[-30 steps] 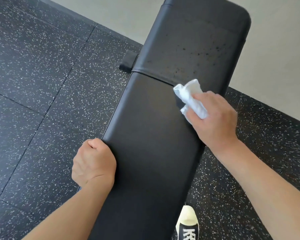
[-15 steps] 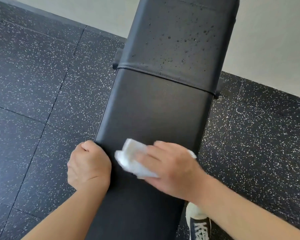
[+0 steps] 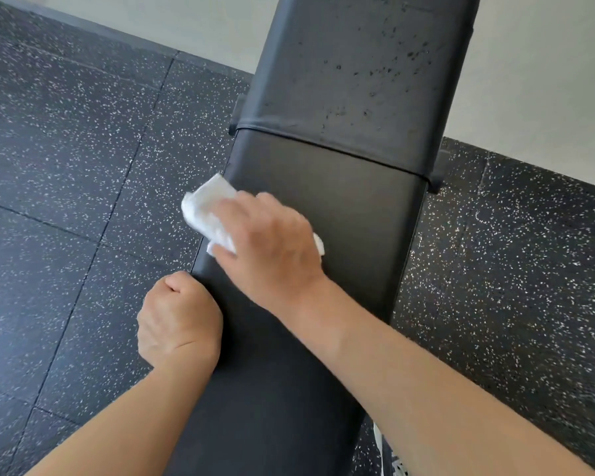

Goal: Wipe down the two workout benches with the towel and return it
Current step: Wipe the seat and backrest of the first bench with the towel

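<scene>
The speckled black rubber floor (image 3: 83, 166) spreads out to the left of both hands and gives way to a pale bare floor (image 3: 547, 91) further out, beyond the reach of either hand. Across it runs the black padded workout bench (image 3: 340, 207), directly under the right hand and passing just right of the left. Its far pad (image 3: 358, 63), ahead of the right hand past the seam, carries dark spots and droplets, so by the look of it that section has yet to be wiped, while the near pad under the hands looks clean and matte.

The right hand (image 3: 272, 242) lies palm down on the near pad with fingers spread fairly flat, pressing a bunched white towel (image 3: 208, 209) against the bench's left edge; the cloth sticks out past the fingertips and overhangs the edge slightly, likely to catch the side of the padding. The left hand (image 3: 179, 321), just nearer than the right, is curled into a fist at the bench's left edge; whether the fingers actually wrap under the edge cannot be told, though the pose suggests bracing.

A shoe (image 3: 392, 462) shows below the right forearm.
</scene>
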